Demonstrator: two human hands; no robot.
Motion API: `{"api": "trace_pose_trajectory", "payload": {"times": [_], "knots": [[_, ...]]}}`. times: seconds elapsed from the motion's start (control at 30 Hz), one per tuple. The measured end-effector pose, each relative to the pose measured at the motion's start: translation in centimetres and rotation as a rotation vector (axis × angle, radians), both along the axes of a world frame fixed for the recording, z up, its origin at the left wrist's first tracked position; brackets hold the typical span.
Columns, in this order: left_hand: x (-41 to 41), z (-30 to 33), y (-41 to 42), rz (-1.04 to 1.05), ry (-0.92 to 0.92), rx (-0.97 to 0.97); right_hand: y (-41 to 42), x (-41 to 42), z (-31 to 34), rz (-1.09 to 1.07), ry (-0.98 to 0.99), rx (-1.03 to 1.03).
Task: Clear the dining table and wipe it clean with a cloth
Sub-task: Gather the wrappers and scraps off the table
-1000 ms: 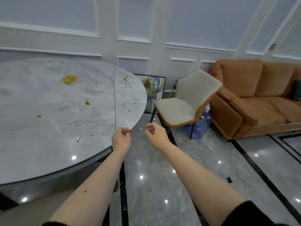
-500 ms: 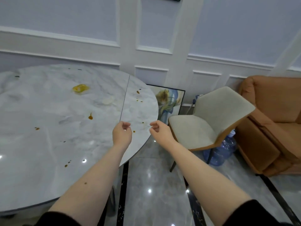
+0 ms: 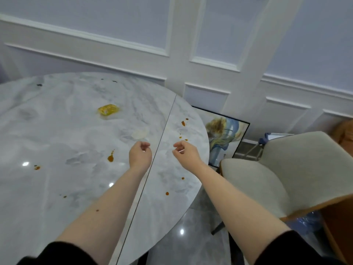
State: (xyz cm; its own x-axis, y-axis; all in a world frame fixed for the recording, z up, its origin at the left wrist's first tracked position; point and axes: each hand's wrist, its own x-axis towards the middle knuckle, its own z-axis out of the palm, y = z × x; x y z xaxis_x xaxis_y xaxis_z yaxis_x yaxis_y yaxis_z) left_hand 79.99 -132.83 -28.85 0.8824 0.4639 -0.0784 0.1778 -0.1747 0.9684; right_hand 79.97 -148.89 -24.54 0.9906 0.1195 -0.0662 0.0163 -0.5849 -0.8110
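Observation:
A round grey marble dining table [image 3: 57, 142] fills the left half of the view. A yellow food scrap [image 3: 108, 109] lies near its far side. Orange-brown sauce spots [image 3: 110, 158] are scattered over the top, some near the right rim [image 3: 183, 123]. A pale smear [image 3: 139, 134] lies just beyond my hands. My left hand [image 3: 140, 155] hovers over the table with its fingers loosely curled and nothing in it. My right hand [image 3: 186, 153] hovers beside it over the right part of the table, fingers also loosely curled and empty. No cloth is in view.
A cream padded chair [image 3: 277, 169] with a wooden shell stands close to the table's right edge. A framed painting [image 3: 223, 134] leans on the panelled wall behind. A blue water bottle [image 3: 307, 220] sits under the chair. Glossy grey floor tiles [image 3: 183, 232] show between table and chair.
The view has swung left and moved closer, so the table fills more of the frame and the sofa is out of view. Both hands now hover over the tabletop instead of its edge.

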Motion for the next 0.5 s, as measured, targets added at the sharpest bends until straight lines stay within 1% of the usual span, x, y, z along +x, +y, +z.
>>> {"api": "trace_pose_trajectory", "payload": {"times": [0.3, 0.5], "knots": [[9.1, -2.1, 3.0, 0.242, 0.063, 0.044, 3.0, 14.1, -3.8, 0.274, 0.05, -0.017], [12.6, -4.6, 3.0, 0.395, 0.114, -0.005, 5.3, 21.0, -6.0, 0.437, 0.08, -0.063]]}}
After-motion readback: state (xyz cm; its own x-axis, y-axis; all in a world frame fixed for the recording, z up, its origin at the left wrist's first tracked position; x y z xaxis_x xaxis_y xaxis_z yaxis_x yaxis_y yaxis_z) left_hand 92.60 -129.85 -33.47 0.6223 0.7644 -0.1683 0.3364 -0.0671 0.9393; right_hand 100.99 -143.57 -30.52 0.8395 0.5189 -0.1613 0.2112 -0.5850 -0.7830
